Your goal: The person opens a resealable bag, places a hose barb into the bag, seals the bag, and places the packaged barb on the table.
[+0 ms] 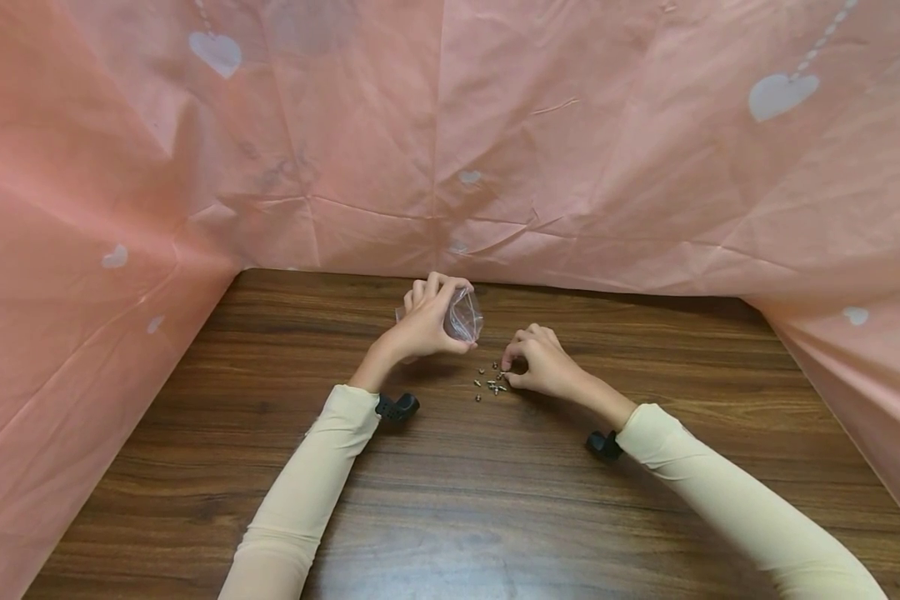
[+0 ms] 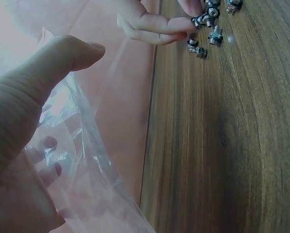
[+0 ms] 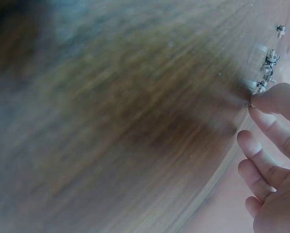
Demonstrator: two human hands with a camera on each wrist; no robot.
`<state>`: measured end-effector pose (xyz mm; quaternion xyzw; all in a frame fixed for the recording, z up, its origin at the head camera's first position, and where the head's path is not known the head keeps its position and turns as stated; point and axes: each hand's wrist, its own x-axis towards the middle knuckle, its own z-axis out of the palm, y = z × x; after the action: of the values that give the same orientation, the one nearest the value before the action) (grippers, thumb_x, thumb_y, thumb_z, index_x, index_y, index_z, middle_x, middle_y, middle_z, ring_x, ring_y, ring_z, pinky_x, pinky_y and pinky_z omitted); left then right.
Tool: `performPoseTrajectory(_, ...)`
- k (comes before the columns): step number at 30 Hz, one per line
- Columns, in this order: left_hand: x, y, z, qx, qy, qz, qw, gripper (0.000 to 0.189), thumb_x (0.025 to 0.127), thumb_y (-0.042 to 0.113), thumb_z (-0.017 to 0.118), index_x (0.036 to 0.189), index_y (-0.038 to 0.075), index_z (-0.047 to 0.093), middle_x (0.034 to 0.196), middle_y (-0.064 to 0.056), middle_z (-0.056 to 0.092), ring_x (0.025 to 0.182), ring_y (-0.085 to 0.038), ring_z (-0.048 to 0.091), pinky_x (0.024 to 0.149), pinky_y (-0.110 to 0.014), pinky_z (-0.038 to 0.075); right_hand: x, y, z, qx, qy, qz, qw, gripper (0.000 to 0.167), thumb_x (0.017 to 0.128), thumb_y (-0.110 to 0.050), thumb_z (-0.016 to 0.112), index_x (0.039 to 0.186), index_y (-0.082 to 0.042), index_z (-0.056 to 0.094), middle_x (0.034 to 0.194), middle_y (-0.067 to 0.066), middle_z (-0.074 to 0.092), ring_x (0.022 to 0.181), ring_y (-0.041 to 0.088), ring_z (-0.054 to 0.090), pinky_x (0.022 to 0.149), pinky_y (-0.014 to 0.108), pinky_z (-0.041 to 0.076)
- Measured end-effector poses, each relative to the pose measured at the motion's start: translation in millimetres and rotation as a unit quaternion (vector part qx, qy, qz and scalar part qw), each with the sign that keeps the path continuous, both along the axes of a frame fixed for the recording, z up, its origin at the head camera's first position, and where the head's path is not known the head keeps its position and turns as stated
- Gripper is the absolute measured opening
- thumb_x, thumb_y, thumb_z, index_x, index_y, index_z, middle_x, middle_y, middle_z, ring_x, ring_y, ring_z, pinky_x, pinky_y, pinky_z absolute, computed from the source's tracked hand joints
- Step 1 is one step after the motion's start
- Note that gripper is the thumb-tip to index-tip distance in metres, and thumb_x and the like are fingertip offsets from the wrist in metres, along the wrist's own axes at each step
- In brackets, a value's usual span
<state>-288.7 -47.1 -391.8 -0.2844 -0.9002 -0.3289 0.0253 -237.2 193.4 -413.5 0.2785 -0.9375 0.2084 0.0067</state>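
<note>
My left hand (image 1: 423, 325) grips a clear plastic bag (image 1: 465, 317), thumb and fingers spread around its mouth. In the left wrist view, fingers show through the film of the bag (image 2: 93, 165). Several small metal screws (image 1: 493, 386) with nuts or washers lie in a loose group right of the bag. My right hand (image 1: 543, 362) is low at the right edge of the group, thumb and index finger pinching a screw (image 1: 503, 375). In the right wrist view, the thumb and index tips meet beside the screws (image 3: 269, 63), largely covering the pinched one; the other fingers are loosely bent.
The screws lie on a dark wood-grain table (image 1: 435, 500). A pink cloth (image 1: 367, 167) with white hearts hangs along the back and both sides. Black wrist cameras (image 1: 397, 407) sit at both sleeve cuffs.
</note>
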Motion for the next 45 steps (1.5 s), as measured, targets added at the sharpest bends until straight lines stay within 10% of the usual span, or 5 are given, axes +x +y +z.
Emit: performPoseTrajectory(45, -0.2, 1.9, -3.4, -0.011, 0.016, 0.007, 0.9998, 0.087, 0.068, 0.032, 0.093, 0.14, 0.022, 0.044, 0.132, -0.008, 0.037, 0.121, -0.034, 0.032, 0.109, -0.055, 0.025, -19.5, 12, 33.4, -0.144, 0.047, -0.042, 0.9876, 0.007, 0.084, -0.007, 0.079, 0.089, -0.01, 0.075, 0.101, 0.013, 0.068, 0.1, 0.032, 0.048, 0.103, 0.06, 0.023)
